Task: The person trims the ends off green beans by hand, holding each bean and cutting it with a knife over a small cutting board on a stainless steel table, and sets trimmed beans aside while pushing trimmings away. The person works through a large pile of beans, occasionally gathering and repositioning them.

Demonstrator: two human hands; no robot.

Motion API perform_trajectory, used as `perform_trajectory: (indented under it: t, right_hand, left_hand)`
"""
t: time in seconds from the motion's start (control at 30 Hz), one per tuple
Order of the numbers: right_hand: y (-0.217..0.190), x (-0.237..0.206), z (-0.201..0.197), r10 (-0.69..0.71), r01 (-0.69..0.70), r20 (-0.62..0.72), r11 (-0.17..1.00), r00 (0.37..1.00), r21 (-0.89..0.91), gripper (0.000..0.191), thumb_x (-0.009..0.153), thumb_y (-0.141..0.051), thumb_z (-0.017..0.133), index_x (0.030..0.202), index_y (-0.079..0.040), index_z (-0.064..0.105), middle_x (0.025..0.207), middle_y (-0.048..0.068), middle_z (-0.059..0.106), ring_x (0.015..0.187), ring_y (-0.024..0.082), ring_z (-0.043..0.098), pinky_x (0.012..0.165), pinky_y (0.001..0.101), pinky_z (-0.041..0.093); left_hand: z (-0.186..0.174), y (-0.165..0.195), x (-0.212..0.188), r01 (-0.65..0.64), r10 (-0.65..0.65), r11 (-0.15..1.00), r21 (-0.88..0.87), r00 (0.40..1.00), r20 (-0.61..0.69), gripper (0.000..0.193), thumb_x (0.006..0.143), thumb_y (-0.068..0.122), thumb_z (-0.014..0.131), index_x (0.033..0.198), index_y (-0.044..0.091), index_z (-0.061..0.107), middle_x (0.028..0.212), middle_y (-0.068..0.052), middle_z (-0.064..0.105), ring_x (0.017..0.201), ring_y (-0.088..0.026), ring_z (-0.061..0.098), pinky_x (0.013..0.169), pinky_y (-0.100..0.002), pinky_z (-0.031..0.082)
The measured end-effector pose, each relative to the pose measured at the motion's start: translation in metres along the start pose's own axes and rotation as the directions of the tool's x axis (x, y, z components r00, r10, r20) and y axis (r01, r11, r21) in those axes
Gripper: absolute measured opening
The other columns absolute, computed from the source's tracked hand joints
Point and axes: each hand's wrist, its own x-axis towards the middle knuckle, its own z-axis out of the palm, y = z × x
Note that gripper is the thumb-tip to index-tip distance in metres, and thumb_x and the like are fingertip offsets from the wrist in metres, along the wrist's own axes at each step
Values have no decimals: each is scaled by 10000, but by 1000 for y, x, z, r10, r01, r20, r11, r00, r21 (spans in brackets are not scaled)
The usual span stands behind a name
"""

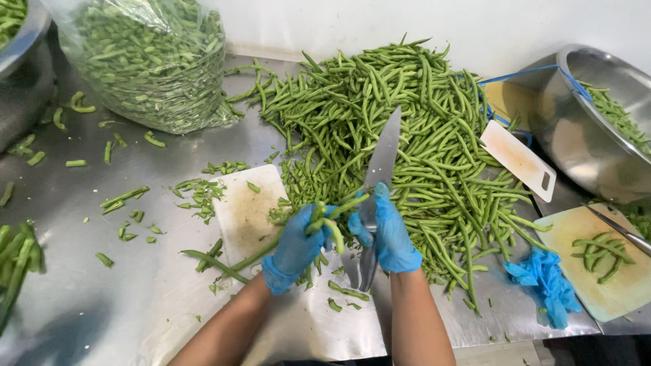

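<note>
The steel counter (pixel 102 298) carries a large heap of green beans (pixel 407 122), with a clear bag of cut beans (pixel 156 61) to the far left and a metal bowl (pixel 597 129) at right. On the white cutting board (pixel 247 213), the left hand (pixel 298 247), in a blue glove, has its grip clamped on a small bundle of beans (pixel 332 217). The right hand (pixel 390 234) is closed around a chef's knife (pixel 381 159), blade pointing away. Judged step: aligning the bundle for trimming; a cut would need the ends squared on the board. The knife handle is hidden; a second board (pixel 603 271) is cut off at right.
</note>
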Motion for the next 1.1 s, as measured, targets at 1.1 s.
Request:
perform_trajectory:
  t: [1.1]
  right_hand:
    - [57, 15, 7, -131, 189, 223, 946, 966, -263, 508, 1052, -507, 435, 1009, -66, 683, 715, -27, 595, 551, 52, 432, 495, 228, 342]
  left_hand:
    - [-16, -9, 15, 175, -237, 942, -287, 951, -197, 233, 946, 190, 721, 1130, 56, 672, 964, -5, 702, 842, -97, 657, 734, -283, 556]
